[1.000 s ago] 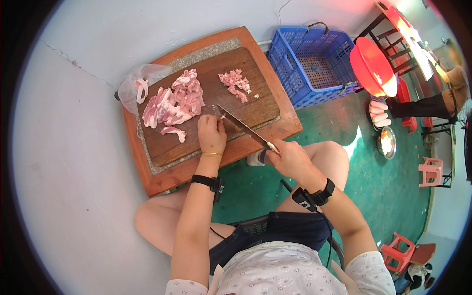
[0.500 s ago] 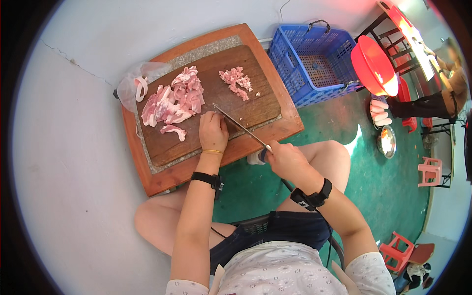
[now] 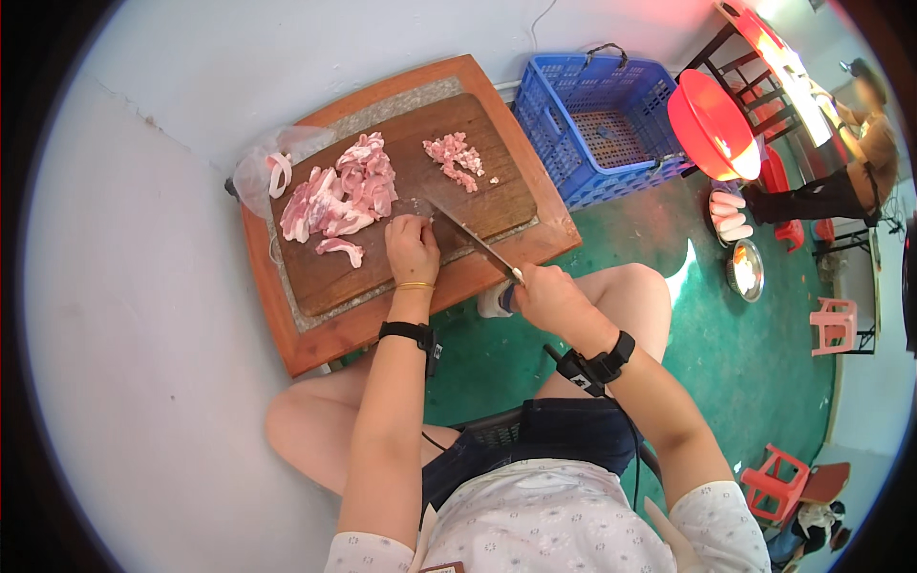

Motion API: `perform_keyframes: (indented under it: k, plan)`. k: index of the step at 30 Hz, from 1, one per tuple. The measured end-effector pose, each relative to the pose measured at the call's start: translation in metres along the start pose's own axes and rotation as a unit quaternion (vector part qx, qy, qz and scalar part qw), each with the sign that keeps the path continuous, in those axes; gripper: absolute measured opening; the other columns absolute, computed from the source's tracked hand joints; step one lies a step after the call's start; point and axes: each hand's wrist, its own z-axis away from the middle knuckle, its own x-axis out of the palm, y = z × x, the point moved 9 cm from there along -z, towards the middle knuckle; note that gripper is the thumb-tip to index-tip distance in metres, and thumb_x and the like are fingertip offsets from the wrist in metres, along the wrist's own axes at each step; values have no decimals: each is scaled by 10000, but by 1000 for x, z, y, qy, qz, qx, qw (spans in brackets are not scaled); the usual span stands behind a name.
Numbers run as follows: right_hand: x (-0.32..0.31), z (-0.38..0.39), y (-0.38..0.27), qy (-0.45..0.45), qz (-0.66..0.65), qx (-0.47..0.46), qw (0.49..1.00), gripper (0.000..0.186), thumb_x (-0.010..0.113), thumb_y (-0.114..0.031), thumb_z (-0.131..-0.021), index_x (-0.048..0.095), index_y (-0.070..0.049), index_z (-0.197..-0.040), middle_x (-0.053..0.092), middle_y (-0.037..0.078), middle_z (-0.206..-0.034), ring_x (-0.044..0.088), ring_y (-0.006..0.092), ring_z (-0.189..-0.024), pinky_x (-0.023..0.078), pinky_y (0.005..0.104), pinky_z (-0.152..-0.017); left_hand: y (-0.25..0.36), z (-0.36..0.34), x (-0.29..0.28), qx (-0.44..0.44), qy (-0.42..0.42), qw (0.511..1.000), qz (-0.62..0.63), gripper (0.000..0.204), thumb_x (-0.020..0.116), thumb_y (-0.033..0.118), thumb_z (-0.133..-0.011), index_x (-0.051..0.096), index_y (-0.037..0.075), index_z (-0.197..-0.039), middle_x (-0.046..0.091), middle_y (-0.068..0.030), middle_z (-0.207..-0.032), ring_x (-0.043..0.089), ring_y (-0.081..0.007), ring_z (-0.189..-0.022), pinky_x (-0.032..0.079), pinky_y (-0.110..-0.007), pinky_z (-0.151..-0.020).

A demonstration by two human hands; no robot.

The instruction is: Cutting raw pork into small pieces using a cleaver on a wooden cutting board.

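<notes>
My right hand (image 3: 554, 300) is wrapped round the handle of a long knife (image 3: 476, 241), whose blade slants across the wooden cutting board (image 3: 409, 153) toward my left hand. With fingers curled down at the board's near edge, my left hand (image 3: 413, 250) sits just left of the blade; whatever is under its fingertips is hidden. Beyond it lies a pile of raw meat slices (image 3: 346, 196), pink with white fat. A separate meat strip (image 3: 341, 250) rests nearer to me. Small chopped meat pieces (image 3: 455, 159) form a heap farther up the board.
The board lies on a wood-framed table (image 3: 287, 329). A clear plastic bag (image 3: 256, 177) hangs at its left corner. To the right stand a blue crate (image 3: 611, 177), a red basin (image 3: 707, 129) and a metal bowl (image 3: 745, 270). Another person (image 3: 869, 153) works at a far table.
The knife's blade has turned a little, showing more of its flat side. Both hands stay close to where they were, and the whole view has shifted slightly.
</notes>
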Motion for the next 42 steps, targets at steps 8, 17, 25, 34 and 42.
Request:
perform_keyframes:
  k: [8, 17, 25, 34, 42]
  plan:
    - [-5, 0, -5, 23, 0, -5, 1000, 195, 530, -154, -868, 568, 35, -898, 631, 288, -832, 618, 460, -808, 500, 508, -728, -3, 1, -3, -6, 1, 1000, 28, 74, 629, -7, -741, 586, 36, -784, 565, -114, -817, 544, -319, -812, 445, -400, -728]
    - [-4, 0, -8, 18, 24, -22, 999, 187, 522, -152, -870, 561, 31, -873, 631, 280, -802, 620, 454, -781, 502, 509, -702, 6, 1, -4, 13, 11, 1000, 10, 92, 617, -20, -726, 581, 37, -788, 563, -106, -828, 540, -315, -801, 446, -395, -703]
    - [-3, 2, -6, 19, 35, -23, 999, 163, 499, -127, -866, 559, 24, -856, 631, 272, -776, 626, 441, -755, 503, 505, -680, 5, 5, 3, 16, -18, 1000, -19, 114, 606, -13, -715, 566, 43, -806, 556, -103, -876, 526, -314, -839, 454, -405, -723]
    - [-9, -7, -25, 34, 34, -63, 997, 135, 503, -81, -841, 587, 18, -802, 641, 254, -764, 646, 415, -740, 520, 489, -666, -1, -4, -4, 65, -28, 996, -47, 128, 580, -9, -710, 567, 29, -831, 564, -139, -899, 522, -340, -857, 449, -424, -758]
    - [8, -21, -28, 23, 11, -19, 1000, 134, 546, -71, -803, 555, 42, -874, 639, 282, -838, 643, 431, -827, 520, 487, -722, 7, -1, 5, 44, -28, 998, -30, 208, 602, -21, -712, 621, 14, -917, 588, -143, -943, 547, -350, -927, 454, -419, -788]
